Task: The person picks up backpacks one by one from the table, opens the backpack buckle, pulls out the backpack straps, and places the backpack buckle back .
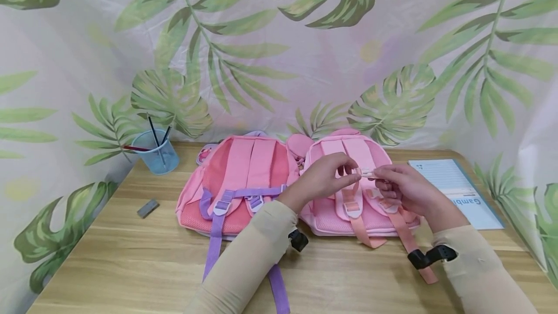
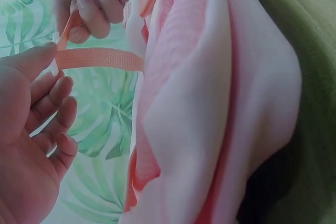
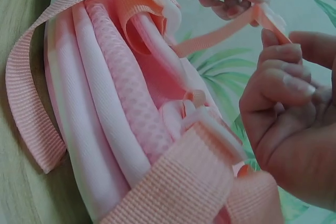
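A light pink backpack [image 1: 320, 224] lies with its strap side up, peach webbing straps hanging off its lower edge. Above it, my left hand [image 1: 324, 176] pinches a small white plastic buckle [image 2: 55, 59] between thumb and forefinger, the other fingers loosely bent. A narrow peach strap [image 2: 100, 57] runs from the backpack to this buckle. My right hand [image 1: 403, 185] grips the short strap end [image 3: 275, 30] coming out of the buckle, its fingers curled in the right wrist view. How the strap threads through the buckle is partly hidden by the fingertips.
Left of it lies a second pink backpack [image 1: 196, 207] with purple straps [image 1: 215, 246]. A blue mesh cup [image 1: 161, 161] with pens stands at the back left, near a grey eraser [image 1: 148, 208]. A notebook [image 1: 453, 188] lies at the right. Leaf-patterned cloth [image 1: 244, 62] hangs behind the table.
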`<state>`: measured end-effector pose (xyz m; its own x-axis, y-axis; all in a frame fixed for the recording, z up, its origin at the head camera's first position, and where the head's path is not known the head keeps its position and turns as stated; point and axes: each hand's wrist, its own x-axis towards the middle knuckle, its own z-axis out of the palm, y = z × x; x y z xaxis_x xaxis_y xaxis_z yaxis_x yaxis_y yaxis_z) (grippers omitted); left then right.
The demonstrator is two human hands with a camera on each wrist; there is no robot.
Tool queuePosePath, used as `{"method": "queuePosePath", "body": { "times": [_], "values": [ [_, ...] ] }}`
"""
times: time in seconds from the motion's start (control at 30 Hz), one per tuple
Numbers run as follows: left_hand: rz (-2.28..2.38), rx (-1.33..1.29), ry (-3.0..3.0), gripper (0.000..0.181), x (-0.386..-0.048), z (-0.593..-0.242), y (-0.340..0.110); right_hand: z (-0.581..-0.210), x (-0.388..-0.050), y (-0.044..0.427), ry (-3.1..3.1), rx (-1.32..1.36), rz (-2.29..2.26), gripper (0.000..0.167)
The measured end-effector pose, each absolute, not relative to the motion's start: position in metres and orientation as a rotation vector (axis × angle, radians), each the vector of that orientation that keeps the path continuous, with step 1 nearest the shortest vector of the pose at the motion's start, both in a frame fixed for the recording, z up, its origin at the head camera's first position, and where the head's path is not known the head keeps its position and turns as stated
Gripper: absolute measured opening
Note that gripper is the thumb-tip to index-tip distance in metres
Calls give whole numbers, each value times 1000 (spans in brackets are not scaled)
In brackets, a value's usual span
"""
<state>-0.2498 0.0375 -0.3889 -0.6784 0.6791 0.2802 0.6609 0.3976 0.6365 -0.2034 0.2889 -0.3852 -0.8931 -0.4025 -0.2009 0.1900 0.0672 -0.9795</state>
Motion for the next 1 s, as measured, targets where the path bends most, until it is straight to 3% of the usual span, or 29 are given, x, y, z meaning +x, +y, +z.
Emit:
{"method": "queuePosePath", "body": {
  "times": [1.0],
  "values": [
    [1208, 1244, 2590, 20, -250, -393, 37, -384, -204, 271, 1952, -89, -1881, 20]
  ]
}}
